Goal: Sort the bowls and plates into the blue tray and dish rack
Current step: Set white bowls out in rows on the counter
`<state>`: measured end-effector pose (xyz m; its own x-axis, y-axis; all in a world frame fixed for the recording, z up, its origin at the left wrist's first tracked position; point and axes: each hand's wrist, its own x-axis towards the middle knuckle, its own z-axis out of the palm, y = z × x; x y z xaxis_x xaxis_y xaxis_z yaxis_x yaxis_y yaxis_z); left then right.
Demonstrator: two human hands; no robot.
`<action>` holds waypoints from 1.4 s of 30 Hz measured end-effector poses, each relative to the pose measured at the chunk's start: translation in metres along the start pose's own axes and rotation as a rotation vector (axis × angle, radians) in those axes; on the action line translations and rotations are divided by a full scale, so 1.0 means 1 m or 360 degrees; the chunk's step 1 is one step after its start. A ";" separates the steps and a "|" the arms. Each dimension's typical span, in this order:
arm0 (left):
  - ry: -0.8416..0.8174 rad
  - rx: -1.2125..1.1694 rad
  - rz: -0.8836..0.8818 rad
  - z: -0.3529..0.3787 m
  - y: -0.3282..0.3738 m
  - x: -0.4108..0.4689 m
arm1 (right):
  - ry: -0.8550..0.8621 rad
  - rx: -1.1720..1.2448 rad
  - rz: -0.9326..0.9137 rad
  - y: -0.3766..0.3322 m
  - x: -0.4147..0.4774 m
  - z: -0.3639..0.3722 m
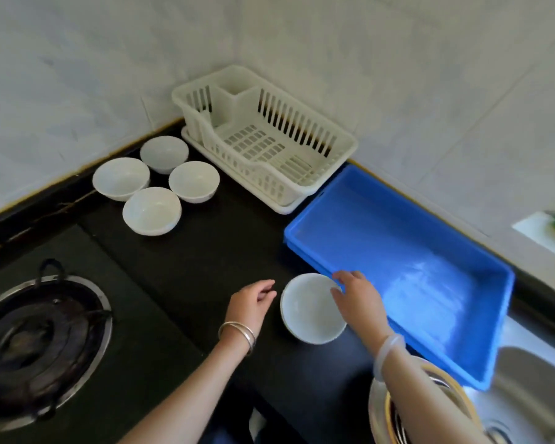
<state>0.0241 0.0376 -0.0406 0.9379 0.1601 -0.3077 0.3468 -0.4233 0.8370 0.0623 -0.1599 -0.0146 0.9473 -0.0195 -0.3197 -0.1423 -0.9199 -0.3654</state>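
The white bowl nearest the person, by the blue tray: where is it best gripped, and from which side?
Probably by its rim, from the right. The white bowl stands mouth up and open, so a thumb can go inside and fingers outside. The right hand seems to pinch the far-right rim, next to the blue tray.

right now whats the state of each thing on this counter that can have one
dish rack: upright, empty
blue tray: empty
four white bowls: upright, empty, grouped left of the dish rack
near bowl: upright, empty, held at its rim
right hand: pinches the near bowl's rim
left hand: loosely curled, holds nothing
gas burner: no flame seen, no pot on it
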 end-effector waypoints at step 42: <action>0.0487 -0.1256 -0.0902 -0.084 -0.048 0.012 | -0.0014 0.1279 0.0203 -0.062 0.048 -0.012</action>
<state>0.0184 0.1348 -0.0463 0.5567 0.4227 -0.7152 0.5346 0.4767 0.6979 0.1201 -0.1090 0.0031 0.9081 -0.0991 -0.4068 -0.4146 -0.3484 -0.8407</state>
